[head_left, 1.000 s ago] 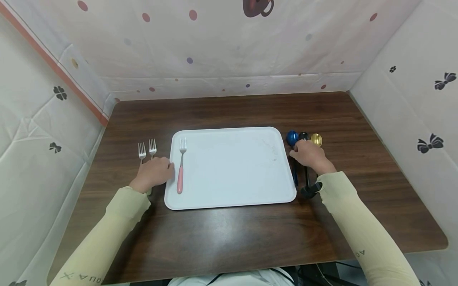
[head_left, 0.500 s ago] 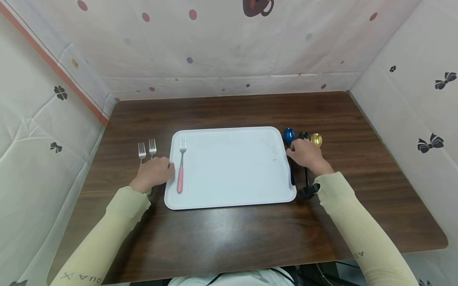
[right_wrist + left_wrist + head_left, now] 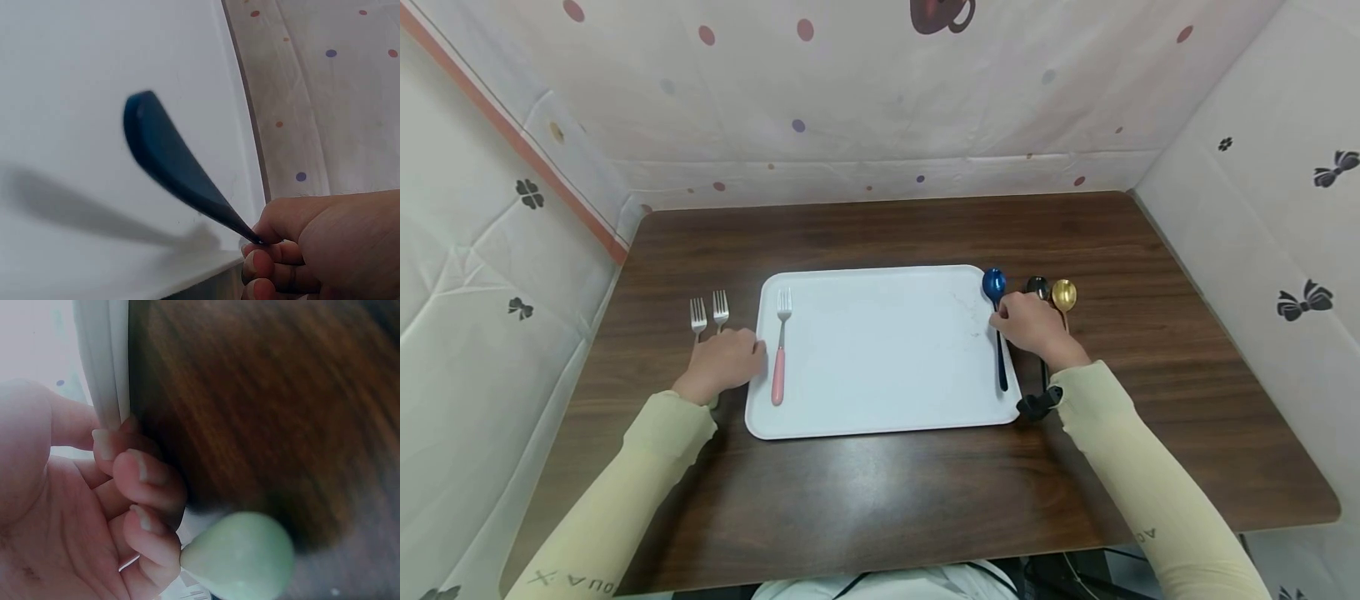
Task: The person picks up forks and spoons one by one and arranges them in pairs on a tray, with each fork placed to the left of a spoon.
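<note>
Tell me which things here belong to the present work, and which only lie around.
Seemingly in use:
blue spoon, pinched by right hand
white tray, left hand at its rim
perhaps pink-handled fork, on the tray

Lying about:
two forks beside the tray
black spoon
gold spoon

We've got a blue spoon (image 3: 994,284), black spoon (image 3: 1037,287), gold spoon (image 3: 1064,293), pink-handled fork (image 3: 778,377), mint-green handle (image 3: 240,559), white tray (image 3: 887,354), brown wood-grain bench (image 3: 865,500), pale yellow sleeves (image 3: 625,479) and a dotty whitish wall (image 3: 850,92).
</note>
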Available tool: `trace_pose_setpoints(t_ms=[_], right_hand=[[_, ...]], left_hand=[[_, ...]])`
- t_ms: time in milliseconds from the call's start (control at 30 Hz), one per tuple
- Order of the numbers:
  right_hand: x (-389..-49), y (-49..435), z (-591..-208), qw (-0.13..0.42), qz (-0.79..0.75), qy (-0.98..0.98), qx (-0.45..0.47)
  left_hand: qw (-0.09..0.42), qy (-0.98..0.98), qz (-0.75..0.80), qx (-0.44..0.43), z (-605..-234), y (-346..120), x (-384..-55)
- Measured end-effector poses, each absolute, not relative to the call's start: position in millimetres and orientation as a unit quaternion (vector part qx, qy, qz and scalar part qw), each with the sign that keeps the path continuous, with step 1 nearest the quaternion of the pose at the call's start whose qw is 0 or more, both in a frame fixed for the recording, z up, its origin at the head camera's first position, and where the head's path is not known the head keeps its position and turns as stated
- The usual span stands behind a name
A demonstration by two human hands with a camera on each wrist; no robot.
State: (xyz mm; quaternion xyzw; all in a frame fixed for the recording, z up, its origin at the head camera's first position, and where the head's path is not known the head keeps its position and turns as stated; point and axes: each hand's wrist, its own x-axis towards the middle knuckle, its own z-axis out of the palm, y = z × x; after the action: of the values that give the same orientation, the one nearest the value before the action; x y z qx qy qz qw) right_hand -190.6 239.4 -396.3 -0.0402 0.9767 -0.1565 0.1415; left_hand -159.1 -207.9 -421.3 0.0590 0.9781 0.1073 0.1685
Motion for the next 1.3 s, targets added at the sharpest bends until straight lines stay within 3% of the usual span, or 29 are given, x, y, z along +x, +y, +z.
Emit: trace_pose_setpoints(t_ms=[1300], right_hand=[[-195.6,220.6,-403.9,0.163,-0.138,0.976,-0.044]], left_hand=[[0.165,0.979,0.111,0.055,-418.1,-205.3,-157.7]])
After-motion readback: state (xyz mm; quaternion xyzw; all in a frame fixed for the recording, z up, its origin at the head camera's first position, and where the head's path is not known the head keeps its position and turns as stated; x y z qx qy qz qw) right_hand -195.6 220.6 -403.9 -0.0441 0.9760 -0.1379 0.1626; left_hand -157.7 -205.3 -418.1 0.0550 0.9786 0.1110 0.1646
